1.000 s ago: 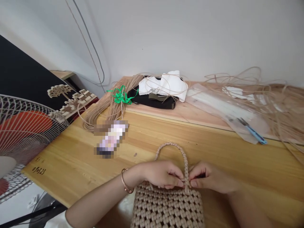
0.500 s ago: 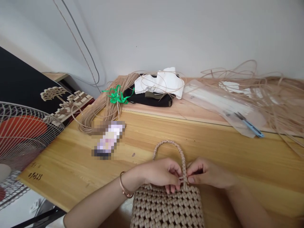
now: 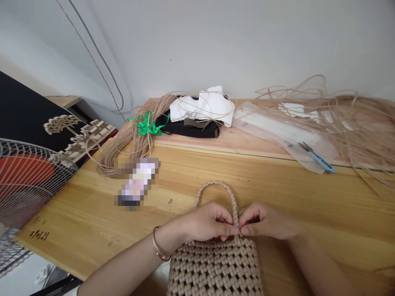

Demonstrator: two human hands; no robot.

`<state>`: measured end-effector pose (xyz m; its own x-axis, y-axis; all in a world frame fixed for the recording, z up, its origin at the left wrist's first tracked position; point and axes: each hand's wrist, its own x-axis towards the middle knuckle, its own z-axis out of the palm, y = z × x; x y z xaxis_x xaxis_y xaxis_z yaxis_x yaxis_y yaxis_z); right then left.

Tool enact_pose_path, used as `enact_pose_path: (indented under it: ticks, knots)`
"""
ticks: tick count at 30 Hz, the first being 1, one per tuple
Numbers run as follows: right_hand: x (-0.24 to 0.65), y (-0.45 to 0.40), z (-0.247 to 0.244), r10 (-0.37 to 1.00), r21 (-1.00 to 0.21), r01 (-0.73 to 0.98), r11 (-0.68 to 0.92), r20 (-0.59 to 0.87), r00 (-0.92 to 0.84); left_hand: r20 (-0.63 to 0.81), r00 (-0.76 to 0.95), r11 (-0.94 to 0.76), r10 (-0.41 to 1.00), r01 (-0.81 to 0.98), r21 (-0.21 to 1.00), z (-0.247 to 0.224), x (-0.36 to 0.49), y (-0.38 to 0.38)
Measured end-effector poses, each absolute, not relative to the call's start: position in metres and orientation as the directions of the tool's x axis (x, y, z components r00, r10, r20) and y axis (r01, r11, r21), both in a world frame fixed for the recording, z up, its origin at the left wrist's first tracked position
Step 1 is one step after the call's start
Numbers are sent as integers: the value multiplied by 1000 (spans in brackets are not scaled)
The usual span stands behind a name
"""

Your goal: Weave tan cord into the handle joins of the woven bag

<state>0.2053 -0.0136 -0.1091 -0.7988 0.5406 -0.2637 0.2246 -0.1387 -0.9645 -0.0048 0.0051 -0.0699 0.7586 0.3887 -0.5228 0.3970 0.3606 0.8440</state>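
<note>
At 6 o'clock, against the near edge of the table (image 3: 92, 222), I see the woven bag (image 3: 216, 267) lying flat, its lower part cut off by the frame. Its braided handle (image 3: 216, 190) arches toward 12 o'clock. Left hand (image 3: 207, 222) and right hand (image 3: 266, 225) meet at the handle's right base, where it joins the bag's rim; the fingers (image 3: 230, 231) of each hand are pressed together, pinching the cord there from either side. A bracelet (image 3: 158, 249) circles the left wrist.

Bare wood lies open from the handle outward to 12 o'clock, up to the raised board's front edge. At 10 o'clock sits a blurred object (image 3: 135, 184), and beyond it a bundle of reed (image 3: 135, 139) tied with green ribbon (image 3: 145, 125). At 1 o'clock, blue-handled scissors (image 3: 317, 158) rest on a clear plastic sleeve (image 3: 284, 137). Loose strands (image 3: 354, 119) spread to 2 o'clock. A fan (image 3: 27, 185) stands past the table's left edge at 9 o'clock.
</note>
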Motion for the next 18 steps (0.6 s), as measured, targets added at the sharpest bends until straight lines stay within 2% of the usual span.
enact_pose_path:
  ticks: [6,18]
  knots:
    - [207,-15,-110,539,-969,198,-148,-246,-805,-527,760,423,380,364,830,-68,-8,3]
    - [207,-14,-106,545,-955,249,-164,-298,-784,-502,729,451,465,293,843,-73,-9,-4]
